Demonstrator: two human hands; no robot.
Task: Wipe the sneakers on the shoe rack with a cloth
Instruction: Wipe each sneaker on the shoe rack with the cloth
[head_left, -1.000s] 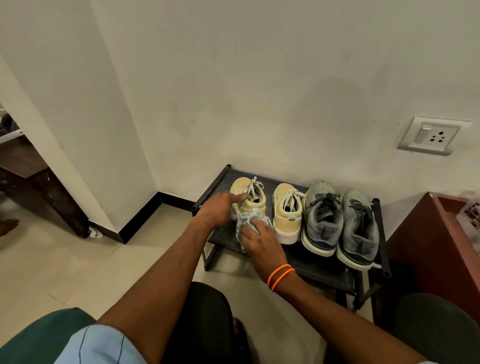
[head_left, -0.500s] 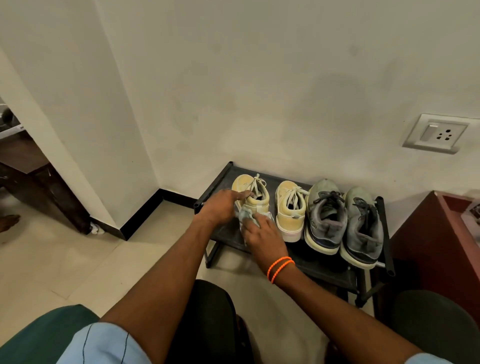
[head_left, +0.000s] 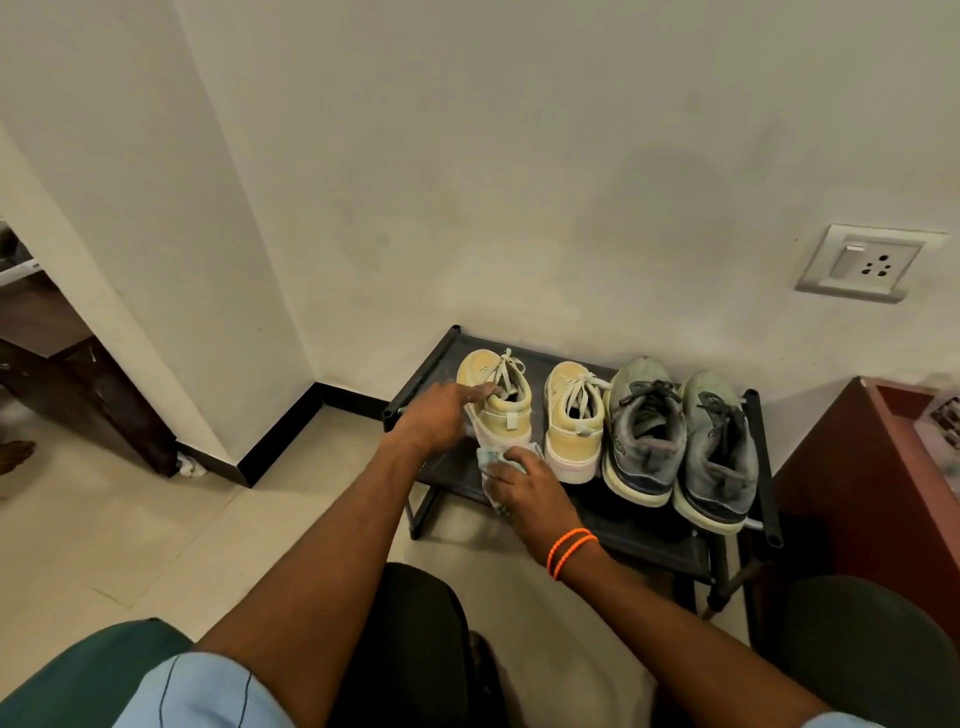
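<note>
A low black shoe rack (head_left: 426, 364) stands against the wall with two yellow sneakers and two grey sneakers on its top shelf, heels toward me. My left hand (head_left: 441, 415) grips the left side of the leftmost yellow sneaker (head_left: 501, 395), fingers reaching to its collar. My right hand (head_left: 530, 488) holds a pale blue cloth (head_left: 491, 462) bunched against that sneaker's heel and sole. The second yellow sneaker (head_left: 574, 421) stands beside it. The grey pair (head_left: 644, 436) (head_left: 719, 452) fills the right half.
A reddish-brown cabinet (head_left: 852, 478) stands right of the rack. A wall socket (head_left: 865, 262) sits above it. A dark wooden piece of furniture (head_left: 72, 374) stands behind the wall corner at left. My knees and tiled floor (head_left: 156, 530) are below.
My right hand has slid the cloth down from the sneaker's side to its heel and sole. My left hand keeps its hold on the same sneaker.
</note>
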